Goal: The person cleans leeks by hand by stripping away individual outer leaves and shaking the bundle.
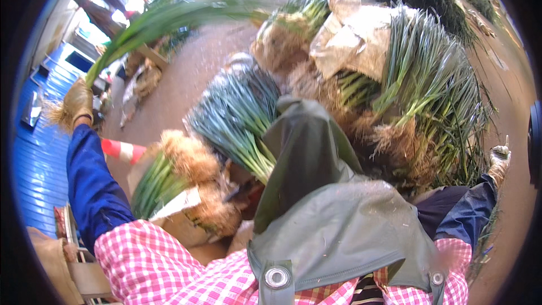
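My gloved left hand (81, 101) is raised at the far left, closed around the root end of a bunch of long green onions (169, 19). Pale roots stick out behind the glove, and the blurred leaves sweep across the top. Far to the right, my gloved right hand (500, 160) is held low over the floor. One narrow tip points up from it, and its grip is too small to make out. Between my arms, a dark green apron (338, 220) covers my lap. Just beyond it lies a bundle of green onions (237, 112), partly hidden by the apron.
A large heap of rooted green onions (432, 76) lies at the right, partly under brown paper (355, 34). More rooted bundles (190, 165) stand by my left arm, near a red-and-white traffic cone (123, 151). Blue corrugated sheeting (42, 165) lines the left. Brown floor (182, 80) shows beyond.
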A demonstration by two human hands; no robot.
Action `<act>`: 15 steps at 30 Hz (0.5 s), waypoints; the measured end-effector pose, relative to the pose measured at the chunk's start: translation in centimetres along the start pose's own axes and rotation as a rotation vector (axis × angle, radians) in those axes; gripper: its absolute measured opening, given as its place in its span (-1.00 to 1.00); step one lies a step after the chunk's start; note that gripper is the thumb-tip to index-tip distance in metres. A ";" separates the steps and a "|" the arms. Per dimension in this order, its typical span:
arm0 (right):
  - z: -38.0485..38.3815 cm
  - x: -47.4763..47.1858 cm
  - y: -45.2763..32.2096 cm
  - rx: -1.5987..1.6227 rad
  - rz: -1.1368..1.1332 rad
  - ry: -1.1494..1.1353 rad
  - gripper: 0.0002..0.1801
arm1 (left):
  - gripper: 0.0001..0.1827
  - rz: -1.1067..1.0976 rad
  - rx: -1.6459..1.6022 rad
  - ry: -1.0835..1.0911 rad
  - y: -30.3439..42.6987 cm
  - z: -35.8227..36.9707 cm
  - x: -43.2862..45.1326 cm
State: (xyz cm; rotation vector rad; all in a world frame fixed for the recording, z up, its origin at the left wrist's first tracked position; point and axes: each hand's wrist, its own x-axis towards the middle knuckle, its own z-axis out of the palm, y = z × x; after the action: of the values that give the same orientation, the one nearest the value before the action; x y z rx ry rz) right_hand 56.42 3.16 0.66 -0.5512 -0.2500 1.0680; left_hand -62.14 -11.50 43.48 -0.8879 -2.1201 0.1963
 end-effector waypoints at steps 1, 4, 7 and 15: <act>1.3 -0.3 1.1 -0.032 0.018 0.073 -0.36 | -0.59 -0.022 0.063 -0.054 -1.0 1.2 -0.5; 3.7 -2.6 -1.0 -0.090 0.008 0.027 -0.47 | -0.58 -0.043 -0.032 -0.330 2.6 10.0 -2.4; 5.1 -2.0 -0.1 -0.104 0.009 0.052 -0.51 | -0.57 0.054 -0.181 -0.589 4.3 23.2 -7.2; 7.2 -6.4 3.2 -0.502 0.102 0.013 -0.43 | -0.70 0.074 -0.839 -0.976 32.9 35.1 -47.3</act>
State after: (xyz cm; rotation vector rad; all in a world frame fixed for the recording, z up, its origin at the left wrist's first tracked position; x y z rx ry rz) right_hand 47.73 0.88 5.39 -1.0289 -0.4890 1.1021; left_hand -50.55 -12.68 -22.95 -1.5665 -3.1581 -0.3338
